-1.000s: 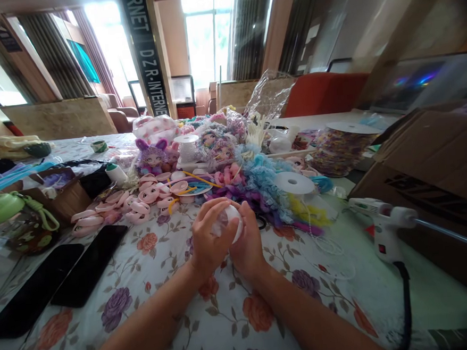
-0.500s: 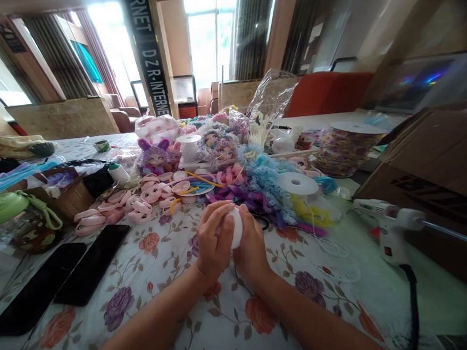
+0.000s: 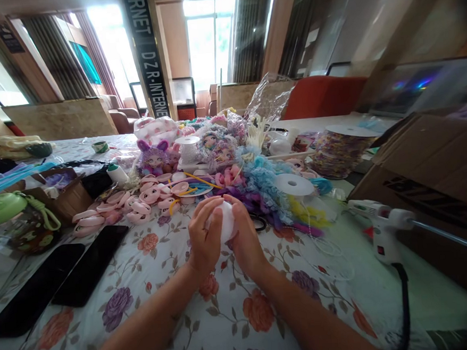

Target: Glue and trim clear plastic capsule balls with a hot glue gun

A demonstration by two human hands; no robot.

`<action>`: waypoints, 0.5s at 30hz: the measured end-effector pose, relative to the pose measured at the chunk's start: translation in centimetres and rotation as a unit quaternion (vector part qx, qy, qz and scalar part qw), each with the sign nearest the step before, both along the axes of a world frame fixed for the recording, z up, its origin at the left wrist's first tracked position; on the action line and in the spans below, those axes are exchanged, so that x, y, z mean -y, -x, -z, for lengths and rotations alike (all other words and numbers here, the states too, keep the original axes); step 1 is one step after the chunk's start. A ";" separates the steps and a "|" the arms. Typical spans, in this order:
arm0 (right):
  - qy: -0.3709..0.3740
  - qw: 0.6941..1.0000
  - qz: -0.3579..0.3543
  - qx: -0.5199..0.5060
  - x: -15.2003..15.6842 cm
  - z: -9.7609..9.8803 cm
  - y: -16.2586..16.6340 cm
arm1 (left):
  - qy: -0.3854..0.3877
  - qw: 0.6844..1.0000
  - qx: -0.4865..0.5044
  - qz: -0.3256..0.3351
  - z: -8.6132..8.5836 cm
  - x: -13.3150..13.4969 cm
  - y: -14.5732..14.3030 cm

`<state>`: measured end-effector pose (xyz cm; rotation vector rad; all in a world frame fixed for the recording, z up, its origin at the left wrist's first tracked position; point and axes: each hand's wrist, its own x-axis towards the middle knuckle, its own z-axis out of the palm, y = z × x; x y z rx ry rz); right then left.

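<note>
A white rounded object (image 3: 228,223), whose kind I cannot make out, sits between both of my hands above the flowered tablecloth (image 3: 167,318). My left hand (image 3: 206,233) is wrapped round its left side, with the thumb across the front. From the right, my right hand (image 3: 243,233) cups it, fingers curled behind. Much of the object is hidden by palms and fingers. Just beyond my hands lie purple ruffled trim (image 3: 241,198) and a black ring-shaped thing (image 3: 260,222), perhaps a scissor handle.
Pink doll-face pieces (image 3: 150,194) lie left of centre. Blue ruffled trim (image 3: 263,178) and a white spool (image 3: 294,184) lie right of centre. Two black phones or slabs (image 3: 91,265) rest at left. A glue gun (image 3: 381,228) stands at right beside a cardboard box (image 3: 425,167).
Both hands have shifted slightly left, still around the white object. It has turned between them; its ridged edge no longer shows and a smoother, wider face does.
</note>
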<state>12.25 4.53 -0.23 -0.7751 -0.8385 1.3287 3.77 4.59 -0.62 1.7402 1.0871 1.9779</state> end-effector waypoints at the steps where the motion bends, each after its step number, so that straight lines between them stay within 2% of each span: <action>1: -0.047 0.996 0.036 0.063 0.2 0.2 0.1 | 0.015 1.000 0.025 -0.002 0.0 0.1 -0.2; 4: -0.123 0.970 0.115 0.173 0.7 0.5 0.1 | 0.021 0.999 0.026 0.012 0.1 0.5 -0.4; 7: -0.126 0.965 0.143 0.180 1.0 0.5 0.0 | -0.025 0.999 -0.019 0.041 0.3 0.5 0.0; 11: -0.126 0.966 0.140 0.177 1.3 0.3 -0.1 | -0.089 0.991 -0.071 0.066 0.4 0.2 0.8; 15: -0.109 0.968 0.149 0.167 1.5 0.2 0.0 | -0.080 0.993 -0.072 0.044 0.5 0.5 0.4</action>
